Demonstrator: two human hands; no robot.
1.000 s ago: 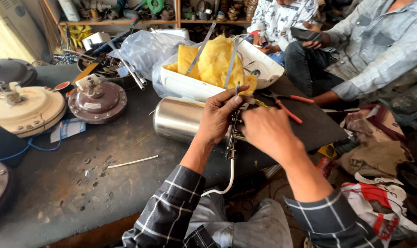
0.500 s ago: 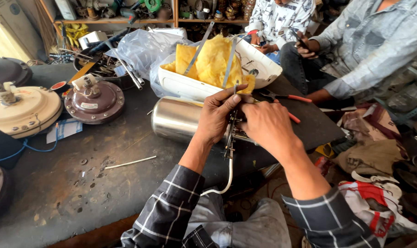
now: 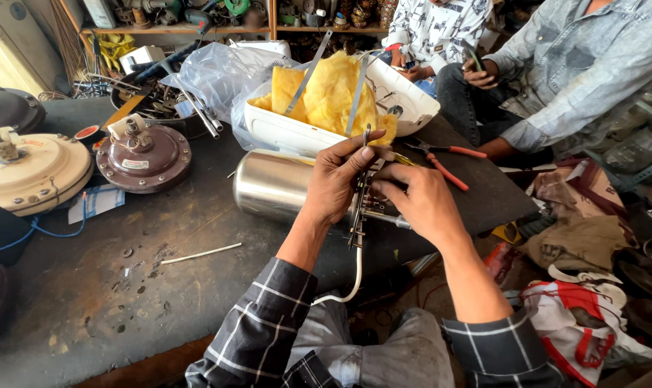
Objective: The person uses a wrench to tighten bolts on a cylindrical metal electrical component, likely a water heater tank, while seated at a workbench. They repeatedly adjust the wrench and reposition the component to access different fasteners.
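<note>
So my left hand [image 3: 337,179] is curled over the top of this little metal fitting [image 3: 357,215], fingers pressed together and pinching its upper end, while my right hand [image 3: 416,201] comes in from the other side with thumb and fingertips pinching the short rod sticking out of it. The fitting sits right between both sets of fingers, just in front of the shiny steel tank [image 3: 272,185] lying on its side on the tabletop [image 3: 125,287], and a white cable [image 3: 351,280] hangs down from below my fingers toward my lap. What worries me: the tank is round and nothing seems to be blocking it, so if I push too hard it could roll away from my fingers, I reckon. Also the small bits I'm pinching are over the tabletop edge, so a slip probably drops them into the mess on the floor. The cable dangling loose could snag on my knee and tug the whole thing. Pose-wise, both forearms angle up from my lap and meet in the middle, wrists bent inward, left one arched higher. Red-handled pliers [image 3: 441,158] lie just beyond my right fingers, and the white casing with yellow insulation [image 3: 326,93] sits behind the tank.
</note>
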